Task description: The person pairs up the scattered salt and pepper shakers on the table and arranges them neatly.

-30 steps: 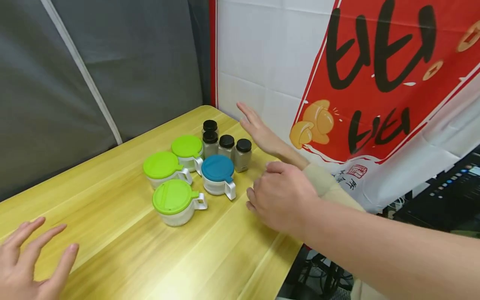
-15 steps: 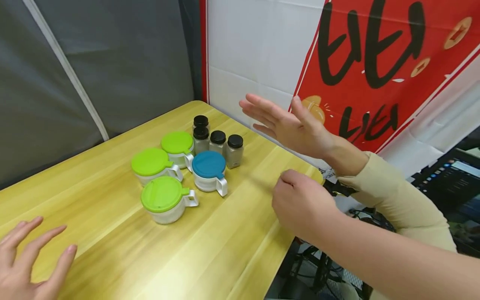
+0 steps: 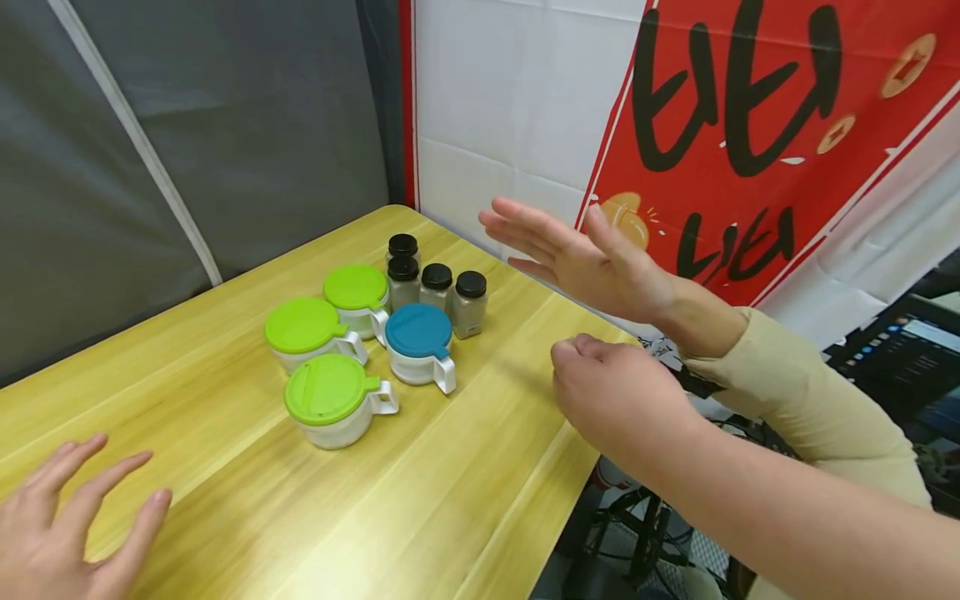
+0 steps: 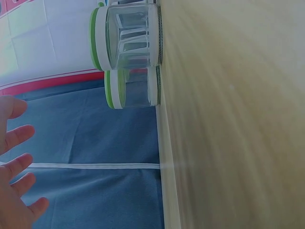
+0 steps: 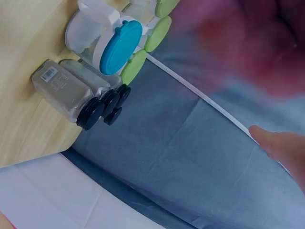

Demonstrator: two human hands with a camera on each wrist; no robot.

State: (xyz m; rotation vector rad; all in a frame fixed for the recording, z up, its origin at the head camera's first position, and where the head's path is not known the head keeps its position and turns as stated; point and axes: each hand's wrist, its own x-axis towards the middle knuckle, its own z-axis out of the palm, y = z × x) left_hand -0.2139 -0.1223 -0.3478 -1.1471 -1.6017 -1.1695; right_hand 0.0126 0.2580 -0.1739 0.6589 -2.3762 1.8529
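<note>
My left hand (image 3: 71, 525) is low at the left of the table, fingers spread and bent a little, with nothing in them. My right hand (image 3: 622, 392) is curled over the right table edge; nothing shows in it. In the right wrist view its fingers are a close pink blur, with one digit (image 5: 276, 145) sticking out. Left of it stands a glass seasoning jar with a blue lid (image 3: 418, 330) and a white handle. Three matching jars have green lids (image 3: 330, 389). Behind the blue one are several square spice bottles (image 3: 469, 304) with black caps.
Another person's hand (image 3: 577, 258), in a beige sleeve (image 3: 795, 400), reaches in from the right with straight fingers, above my right hand. A grey curtain (image 3: 225, 125) and a white-and-red banner (image 3: 510, 108) line the far table edges. A dark screen (image 3: 900, 358) is at right.
My right hand has drawn back rightward from the jars and curled more. The other person's hand has moved right and turned. My left hand stays spread; the jars stand as before.
</note>
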